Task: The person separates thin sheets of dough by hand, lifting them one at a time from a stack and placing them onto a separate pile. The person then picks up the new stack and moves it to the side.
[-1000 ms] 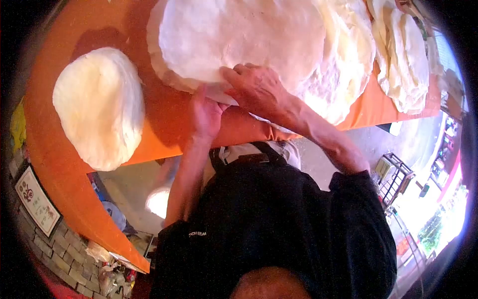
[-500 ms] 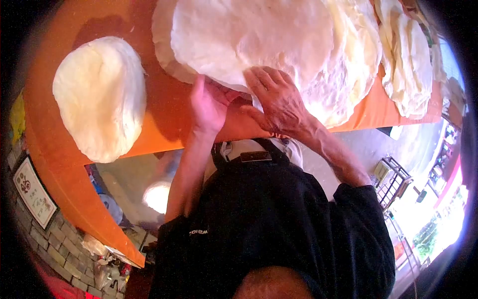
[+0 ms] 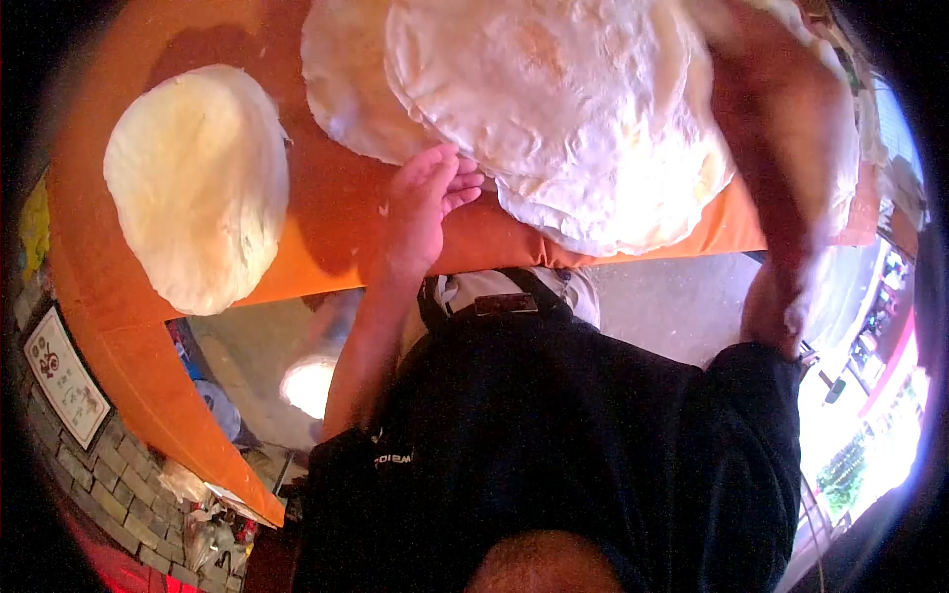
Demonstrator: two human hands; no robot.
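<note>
My left hand (image 3: pixel 430 203) is at the near edge of a pile of thin, round flatbreads (image 3: pixel 554 109). Its palm faces right, the fingers are loosely bent and apart, and a fingertip meets the rim of a sheet. The top flatbread is pale, wrinkled and faintly browned in spots. Beneath it on the left, another sheet (image 3: pixel 346 89) sticks out. My right hand (image 3: pixel 741 44) is smeared by motion at the upper right, over the pile's far right side; its fingers cannot be made out. Whether it holds anything is hidden.
A single pale, oval flatbread (image 3: pixel 198 188) lies on the left of the orange-covered table (image 3: pixel 306 217). More folded sheets (image 3: pixel 840 138) are partly behind my right arm. A framed sign (image 3: pixel 67 376) stands by a brick surface (image 3: pixel 109 484) at lower left.
My right hand has swept from the pile's near edge to the upper right. The smooth, pale top sheet no longer shows there; a spotted flatbread does. My left hand stays nearly in place.
</note>
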